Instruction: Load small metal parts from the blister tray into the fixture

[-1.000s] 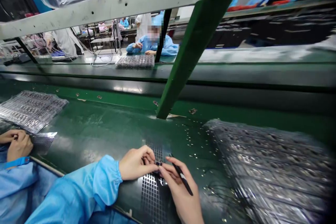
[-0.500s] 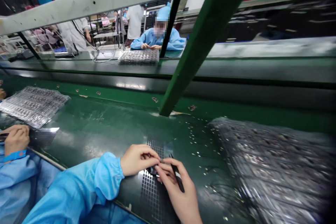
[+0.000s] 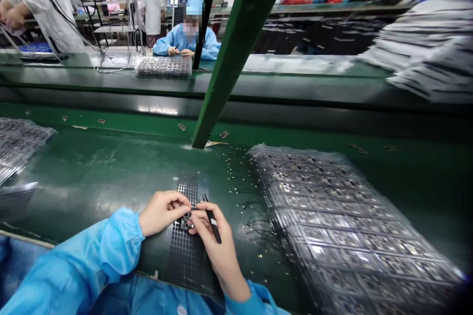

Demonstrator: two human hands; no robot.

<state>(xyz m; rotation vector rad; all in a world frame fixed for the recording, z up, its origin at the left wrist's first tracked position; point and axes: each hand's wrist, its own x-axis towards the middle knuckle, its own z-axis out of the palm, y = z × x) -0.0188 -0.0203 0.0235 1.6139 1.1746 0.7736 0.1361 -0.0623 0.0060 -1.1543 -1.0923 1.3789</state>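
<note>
On the green bench, the left hand pinched a small part over a perforated sheet at lower center, while the right hand gripped a black tool. Trays lay lower right; a co-worker sat upper center.

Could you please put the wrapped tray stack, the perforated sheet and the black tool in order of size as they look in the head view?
Largest to smallest: the wrapped tray stack, the perforated sheet, the black tool. The left hand covers part of the sheet, but it looks bigger than the tool.
</note>
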